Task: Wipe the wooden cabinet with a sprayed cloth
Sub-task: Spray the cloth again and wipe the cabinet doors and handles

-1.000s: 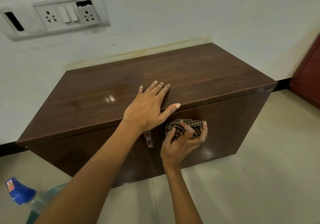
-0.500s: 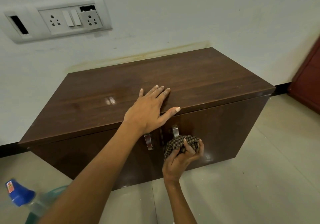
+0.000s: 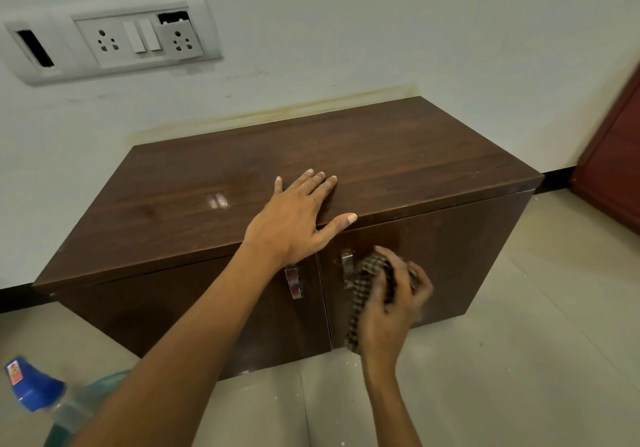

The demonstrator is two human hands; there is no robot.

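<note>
A low dark wooden cabinet (image 3: 398,155) with two front doors stands against the white wall. My left hand (image 3: 294,218) lies flat and open on its top near the front edge, thumb over the lip. My right hand (image 3: 394,304) presses a checked brown cloth (image 3: 363,287) against the right door, just right of its metal handle (image 3: 347,264). The cloth is bunched under my fingers, and a strip of it hangs down along the door. The left door's handle (image 3: 293,282) shows below my left wrist.
A spray bottle with a blue cap (image 3: 33,387) lies on the tiled floor at the bottom left, partly behind my left forearm. A socket and switch panel (image 3: 138,41) sits on the wall above. A reddish wooden door (image 3: 613,169) stands at the right.
My right hand moved the cloth down the right door and then a little to the right, and part of the cloth now hangs loose. My left hand stayed flat on the top.
</note>
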